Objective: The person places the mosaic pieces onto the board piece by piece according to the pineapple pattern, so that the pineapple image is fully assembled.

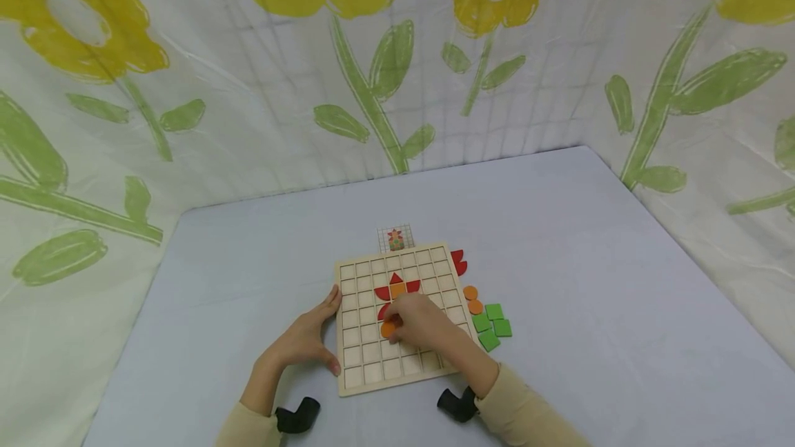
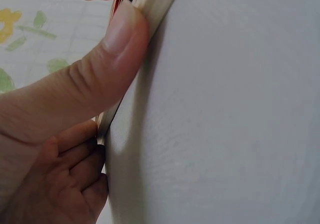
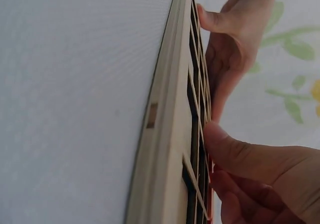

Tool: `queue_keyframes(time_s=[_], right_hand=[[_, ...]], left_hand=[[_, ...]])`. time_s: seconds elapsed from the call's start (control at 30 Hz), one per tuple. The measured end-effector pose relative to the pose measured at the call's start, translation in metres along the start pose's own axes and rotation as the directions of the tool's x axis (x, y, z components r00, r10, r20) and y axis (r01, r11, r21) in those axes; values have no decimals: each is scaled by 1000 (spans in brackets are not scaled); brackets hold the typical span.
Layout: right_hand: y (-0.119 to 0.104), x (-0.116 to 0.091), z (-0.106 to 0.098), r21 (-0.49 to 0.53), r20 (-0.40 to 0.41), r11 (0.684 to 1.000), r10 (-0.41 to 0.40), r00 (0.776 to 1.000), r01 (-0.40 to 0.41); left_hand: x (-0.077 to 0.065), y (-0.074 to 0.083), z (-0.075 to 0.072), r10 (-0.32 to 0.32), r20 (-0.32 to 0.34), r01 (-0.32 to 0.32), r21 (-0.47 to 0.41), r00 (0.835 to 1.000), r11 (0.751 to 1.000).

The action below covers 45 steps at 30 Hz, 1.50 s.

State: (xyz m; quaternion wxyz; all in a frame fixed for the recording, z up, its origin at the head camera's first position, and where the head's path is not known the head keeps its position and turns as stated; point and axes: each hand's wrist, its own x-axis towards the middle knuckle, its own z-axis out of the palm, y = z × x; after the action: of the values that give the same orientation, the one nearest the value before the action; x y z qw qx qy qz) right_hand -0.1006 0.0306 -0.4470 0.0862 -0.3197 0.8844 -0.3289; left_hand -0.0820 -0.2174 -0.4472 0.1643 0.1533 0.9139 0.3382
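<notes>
A wooden grid board [image 1: 370, 371] lies on the table, with red and orange pieces in its middle cells. Among them are a red triangle [image 1: 396, 278], an orange square [image 1: 397, 290] and rounded red pieces [image 1: 381, 293]. My left hand [image 1: 308, 334] rests along the board's left side, thumb near the front corner and fingers farther back. Over the board's centre, my right hand [image 1: 421, 323] pinches an orange disc [image 1: 388, 330] between thumb and finger. In the right wrist view, the right thumb [image 3: 240, 151] is close to the board's surface; the disc is hidden there.
Right of the board lie red pieces [image 1: 459, 262], two orange discs [image 1: 470, 292] and several green squares [image 1: 494, 312]. Behind the board's far edge is a small gridded card [image 1: 395, 238] with a coloured pattern. Flower-printed cloth [image 1: 279, 123] hangs behind the table.
</notes>
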Motion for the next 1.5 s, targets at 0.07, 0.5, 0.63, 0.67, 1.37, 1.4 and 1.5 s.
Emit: queue_keyframes(time_s=[0.07,0.5,0.63,0.67,1.37,1.4,1.5], right_hand=[[-1,0,0,5,4,1000,8,1000,-8],[0,2,1,12,20,1000,24,1000,-24],[0,2,1,1,17,1000,6,1000,-6],[0,2,1,0,15,1000,2,1000,-2],[-3,3,5,19,3,998,55,998,-55],[-4,3,5,27,2,998,63,998,-63],[-4,3,5,58,-7,994,89,996,-89]], left_hand=[[0,0,0,4,2,-4,4,1000,1000],[2,-1,1,12,1,-12,23,1000,1000],[3,-2,1,9,-2,-9,23,1000,1000],[3,-2,1,8,-2,-8,21,1000,1000],[1,0,0,-15,0,15,11,1000,1000],[1,0,0,-13,-1,13,12,1000,1000],[1,-1,1,-9,-1,9,17,1000,1000]])
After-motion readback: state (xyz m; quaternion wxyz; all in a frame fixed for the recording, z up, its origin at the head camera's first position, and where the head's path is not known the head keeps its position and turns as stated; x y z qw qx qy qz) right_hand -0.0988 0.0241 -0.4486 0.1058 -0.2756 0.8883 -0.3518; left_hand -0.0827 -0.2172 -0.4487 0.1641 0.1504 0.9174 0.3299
